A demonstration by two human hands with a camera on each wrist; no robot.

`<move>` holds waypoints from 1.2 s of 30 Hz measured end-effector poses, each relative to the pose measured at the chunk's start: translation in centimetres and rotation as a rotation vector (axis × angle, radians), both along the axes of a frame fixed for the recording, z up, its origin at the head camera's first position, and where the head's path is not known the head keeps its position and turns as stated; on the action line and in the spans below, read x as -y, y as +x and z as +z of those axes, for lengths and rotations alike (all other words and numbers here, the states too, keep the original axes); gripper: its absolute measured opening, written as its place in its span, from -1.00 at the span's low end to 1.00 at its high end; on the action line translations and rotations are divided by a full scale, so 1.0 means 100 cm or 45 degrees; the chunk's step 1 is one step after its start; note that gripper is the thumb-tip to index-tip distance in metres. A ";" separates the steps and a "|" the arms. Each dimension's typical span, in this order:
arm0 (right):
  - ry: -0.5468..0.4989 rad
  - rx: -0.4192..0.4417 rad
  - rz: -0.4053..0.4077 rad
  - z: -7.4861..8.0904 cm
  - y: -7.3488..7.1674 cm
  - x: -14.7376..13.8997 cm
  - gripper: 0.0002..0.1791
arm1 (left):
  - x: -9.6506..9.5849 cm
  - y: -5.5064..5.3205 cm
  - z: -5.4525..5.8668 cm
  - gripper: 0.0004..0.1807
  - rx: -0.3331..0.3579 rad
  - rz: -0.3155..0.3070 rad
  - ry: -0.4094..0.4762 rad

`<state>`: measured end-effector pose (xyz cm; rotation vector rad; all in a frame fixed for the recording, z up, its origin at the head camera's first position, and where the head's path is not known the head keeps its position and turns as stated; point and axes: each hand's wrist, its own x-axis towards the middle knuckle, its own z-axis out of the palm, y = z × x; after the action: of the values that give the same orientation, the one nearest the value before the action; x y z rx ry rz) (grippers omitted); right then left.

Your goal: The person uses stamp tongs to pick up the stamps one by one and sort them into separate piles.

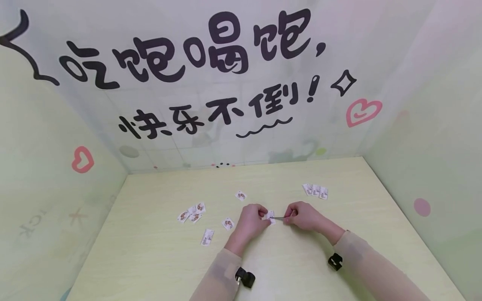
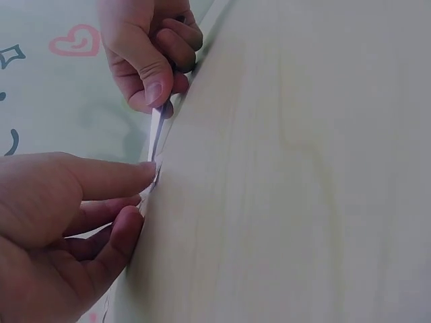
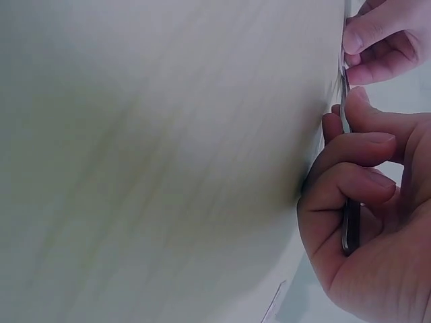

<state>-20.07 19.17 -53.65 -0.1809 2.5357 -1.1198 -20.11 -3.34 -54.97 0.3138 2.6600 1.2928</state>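
Over the middle of the table, my left hand [image 1: 253,221] holds a small printed card [image 1: 270,215] at its left side, between thumb and fingers. My right hand [image 1: 304,215] grips slim metal tweezers [image 1: 278,218], their tips reaching the same card. In the left wrist view the tweezers [image 2: 156,131] run from the right fingertips down to the left fingertips. The right wrist view shows the dark rear end of the tweezers [image 3: 349,232] lying inside my curled right fingers. The card is mostly hidden there by the fingers.
Several cards with brown pictures [image 1: 192,213] lie overlapped at the left. Single cards lie nearby: one with a grey picture [image 1: 207,237], two with brown pictures [image 1: 228,223]. Three grey-picture cards [image 1: 315,190] sit in a row at the back right. Printed walls [image 1: 241,159] enclose the pale table [image 1: 150,267].
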 end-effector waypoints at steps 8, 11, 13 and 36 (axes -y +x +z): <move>-0.074 0.021 -0.073 0.000 0.004 -0.008 -0.90 | 0.003 0.000 -0.001 -0.64 0.029 -0.035 0.004; -0.102 0.028 -0.102 0.001 0.005 -0.014 -0.92 | 0.003 0.000 -0.001 -0.62 0.032 -0.033 0.008; -0.112 0.025 -0.120 0.001 0.005 -0.019 -0.91 | 0.003 0.000 -0.002 -0.62 0.030 -0.030 0.008; -0.072 -0.011 -0.410 0.007 0.003 -0.108 -0.79 | 0.001 0.002 0.000 -0.63 0.000 -0.016 -0.014</move>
<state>-19.73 29.96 -52.92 0.2176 2.6036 -1.3094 -19.92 -3.46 -55.00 0.3281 2.6599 1.2739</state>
